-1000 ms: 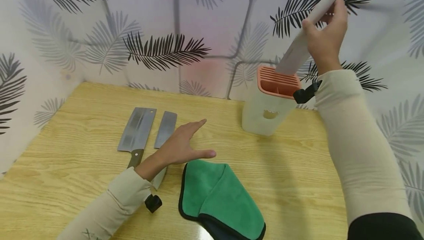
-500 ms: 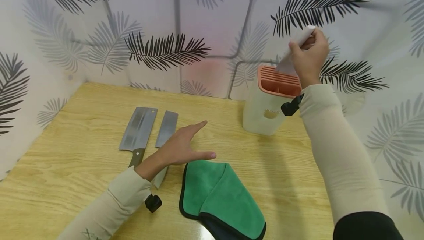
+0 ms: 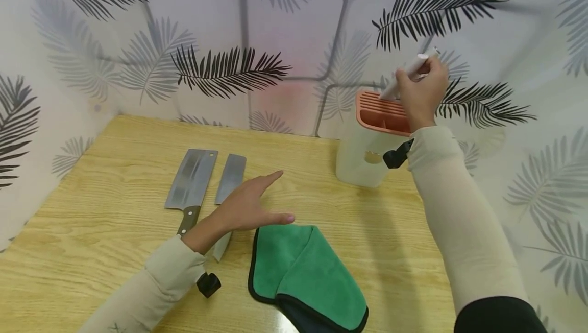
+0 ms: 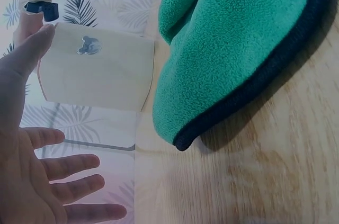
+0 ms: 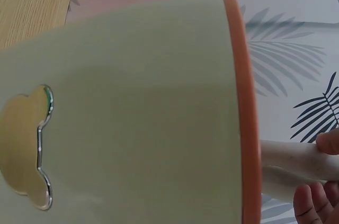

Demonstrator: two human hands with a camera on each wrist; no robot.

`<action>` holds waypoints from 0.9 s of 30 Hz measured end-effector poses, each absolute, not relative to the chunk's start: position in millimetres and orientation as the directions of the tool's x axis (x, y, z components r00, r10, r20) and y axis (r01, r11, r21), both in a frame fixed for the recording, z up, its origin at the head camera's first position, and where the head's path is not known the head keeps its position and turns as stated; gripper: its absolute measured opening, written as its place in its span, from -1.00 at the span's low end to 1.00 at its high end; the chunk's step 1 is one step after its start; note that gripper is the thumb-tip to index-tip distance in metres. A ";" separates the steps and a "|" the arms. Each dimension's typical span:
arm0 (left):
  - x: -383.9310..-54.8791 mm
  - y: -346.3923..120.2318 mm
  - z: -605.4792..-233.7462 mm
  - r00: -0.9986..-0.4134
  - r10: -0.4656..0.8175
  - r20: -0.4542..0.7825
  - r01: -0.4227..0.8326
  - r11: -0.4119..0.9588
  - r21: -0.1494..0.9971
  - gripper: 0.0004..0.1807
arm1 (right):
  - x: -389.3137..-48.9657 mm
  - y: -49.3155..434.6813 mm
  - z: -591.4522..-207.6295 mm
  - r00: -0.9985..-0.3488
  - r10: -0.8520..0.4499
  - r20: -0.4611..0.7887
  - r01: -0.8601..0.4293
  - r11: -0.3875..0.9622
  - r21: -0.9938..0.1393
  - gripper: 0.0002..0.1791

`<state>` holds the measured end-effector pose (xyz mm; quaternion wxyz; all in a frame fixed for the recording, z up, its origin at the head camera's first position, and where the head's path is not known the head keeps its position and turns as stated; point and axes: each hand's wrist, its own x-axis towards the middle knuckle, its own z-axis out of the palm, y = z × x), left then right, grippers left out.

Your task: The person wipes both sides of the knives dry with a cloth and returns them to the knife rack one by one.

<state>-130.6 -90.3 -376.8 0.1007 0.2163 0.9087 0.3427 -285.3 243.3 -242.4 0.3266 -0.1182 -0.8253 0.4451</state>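
At the upper right of the head view my right hand (image 3: 423, 90) grips the white handle (image 3: 390, 90) of a knife. The handle stands tilted over the slotted orange top of a pale knife holder (image 3: 360, 162), with the blade out of sight inside. A second pale handle shows beside it in the right wrist view (image 5: 278, 181). My left hand (image 3: 248, 205) holds nothing; its fingers and thumb spread above the table. Below it lies a narrow knife (image 3: 231, 177), partly covered by the hand. Left of that rests a cleaver (image 3: 190, 180), its handle partly behind my wrist.
A folded green cloth (image 3: 312, 266) with dark edging lies on the wooden table (image 3: 105, 185), just in front of my left hand. The leaf-patterned wall (image 3: 294, 31) rises directly behind the holder, and another patterned wall borders the left side.
My right hand has moved down and slightly left, and the knife has slid into the holder until its blade is hidden. My left hand has barely moved.
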 end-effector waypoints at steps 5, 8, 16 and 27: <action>-129.0 -91.4 -377.6 -0.884 0.465 -0.037 0.329 0.678 0.657 0.10 | -284.9 246.5 -244.7 -0.763 0.507 0.402 -0.082 0.540 -0.838 -0.42; -127.6 -93.3 -377.6 -0.889 0.457 -0.040 0.322 0.684 0.655 0.07 | -282.8 247.9 -246.7 -0.771 0.511 0.380 -0.048 0.549 -0.835 -0.40; -122.3 -103.7 -377.5 -0.899 0.433 -0.070 0.291 0.709 0.643 0.04 | -269.5 240.6 -247.6 -0.712 0.518 0.473 0.023 0.691 -0.722 -0.38; -118.0 -130.9 -375.1 -0.917 0.400 0.002 0.330 0.754 0.568 -0.21 | -197.9 147.1 -250.4 -0.577 -0.104 0.810 -0.562 0.770 -0.302 -0.73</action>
